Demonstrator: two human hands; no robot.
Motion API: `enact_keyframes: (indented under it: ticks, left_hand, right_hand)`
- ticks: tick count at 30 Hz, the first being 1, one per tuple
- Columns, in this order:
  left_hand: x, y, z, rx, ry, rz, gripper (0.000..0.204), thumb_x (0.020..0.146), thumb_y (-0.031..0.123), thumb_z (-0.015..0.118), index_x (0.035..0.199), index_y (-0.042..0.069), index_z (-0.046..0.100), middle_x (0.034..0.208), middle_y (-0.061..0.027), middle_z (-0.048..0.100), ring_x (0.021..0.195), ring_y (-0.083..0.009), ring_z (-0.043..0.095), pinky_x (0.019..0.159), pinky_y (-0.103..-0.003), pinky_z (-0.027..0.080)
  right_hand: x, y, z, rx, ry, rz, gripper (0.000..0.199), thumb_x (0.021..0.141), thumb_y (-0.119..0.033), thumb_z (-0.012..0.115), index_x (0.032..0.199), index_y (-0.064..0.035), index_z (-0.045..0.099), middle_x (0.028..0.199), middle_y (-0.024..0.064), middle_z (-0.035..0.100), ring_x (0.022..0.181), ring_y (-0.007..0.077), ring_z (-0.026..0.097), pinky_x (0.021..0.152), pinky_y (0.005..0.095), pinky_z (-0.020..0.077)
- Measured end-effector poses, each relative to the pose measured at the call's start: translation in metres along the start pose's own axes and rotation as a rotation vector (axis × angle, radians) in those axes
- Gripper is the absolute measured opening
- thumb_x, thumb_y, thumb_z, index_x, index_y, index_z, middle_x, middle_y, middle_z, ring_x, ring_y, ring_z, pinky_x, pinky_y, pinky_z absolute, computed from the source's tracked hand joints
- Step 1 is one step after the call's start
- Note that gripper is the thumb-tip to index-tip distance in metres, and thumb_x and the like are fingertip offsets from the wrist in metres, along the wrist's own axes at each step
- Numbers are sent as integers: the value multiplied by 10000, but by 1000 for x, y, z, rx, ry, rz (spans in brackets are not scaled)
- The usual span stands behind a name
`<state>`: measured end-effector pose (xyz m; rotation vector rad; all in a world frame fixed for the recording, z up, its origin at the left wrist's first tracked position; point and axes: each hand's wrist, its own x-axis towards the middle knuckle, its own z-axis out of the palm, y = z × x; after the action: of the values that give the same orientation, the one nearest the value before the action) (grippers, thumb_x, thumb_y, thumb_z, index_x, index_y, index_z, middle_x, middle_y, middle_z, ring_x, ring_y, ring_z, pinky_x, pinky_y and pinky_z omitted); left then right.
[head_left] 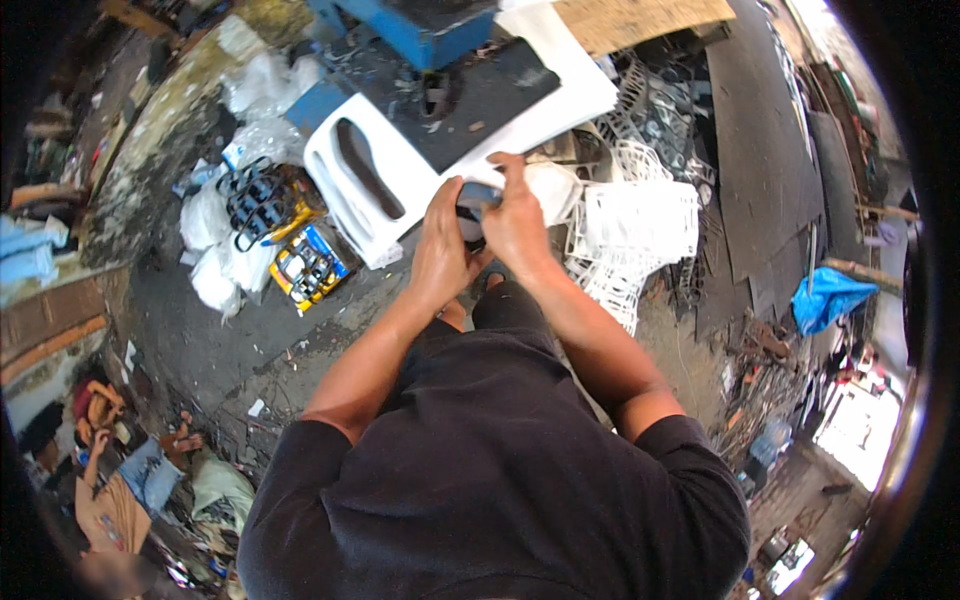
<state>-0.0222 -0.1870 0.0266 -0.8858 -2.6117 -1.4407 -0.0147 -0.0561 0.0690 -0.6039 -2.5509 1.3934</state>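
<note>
A black short-sleeved shirt hangs over dark shorts.

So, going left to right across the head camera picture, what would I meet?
Pale blue cloth, white plastic bag, yellow-and-blue cut-out sheet, bare left hand, bare right hand, white cut-out sheets, crumpled bright blue plastic.
</note>
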Motion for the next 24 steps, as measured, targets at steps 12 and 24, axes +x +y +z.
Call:
enact_keyframes:
  ticks: [12, 24]
  left_hand:
    - [5, -10, 117, -164, -261, -45, 943, 686, 157, 836, 1456, 72, 297, 1401, -220, 439, 1294, -421, 459, 1053, -476, 431]
    - [-18, -33, 208, -107, -256, -608, 901, 720, 153, 824, 1440, -2, 306, 1339, -227, 439, 1190, -393, 511, 996, -450, 445]
  right_hand:
    - [36, 182, -86, 314, -590, 404, 315, 983, -241, 599, 1232, -49, 598, 1047, 109, 664, 889, 185, 637, 783, 324, 527]
    - [167, 485, -43, -171, -134, 231, 536, 884, -61, 617, 1375, -10, 406, 1306, 298, 519, 1204, 440, 520, 1000, 464, 430]
